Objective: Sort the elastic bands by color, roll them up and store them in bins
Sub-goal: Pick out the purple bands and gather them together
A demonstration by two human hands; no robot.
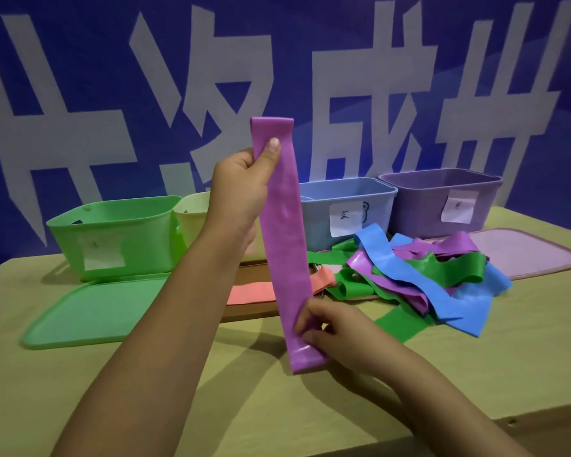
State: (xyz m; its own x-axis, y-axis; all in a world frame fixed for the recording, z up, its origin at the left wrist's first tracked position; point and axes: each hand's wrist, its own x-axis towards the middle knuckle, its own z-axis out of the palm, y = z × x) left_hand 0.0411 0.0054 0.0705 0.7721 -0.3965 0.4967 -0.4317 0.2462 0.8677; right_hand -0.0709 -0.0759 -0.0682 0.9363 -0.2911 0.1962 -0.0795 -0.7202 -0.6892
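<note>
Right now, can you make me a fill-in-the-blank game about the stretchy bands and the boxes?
1. The left hand and the right hand hold a band whose color is ______.
2. The bin farthest to the right is colored ______.
3. The flat lid in front of the green bin is colored ______.
4. The pile of loose bands lies on the ______ side of the table.

Missing words: purple; purple; green; right
</note>
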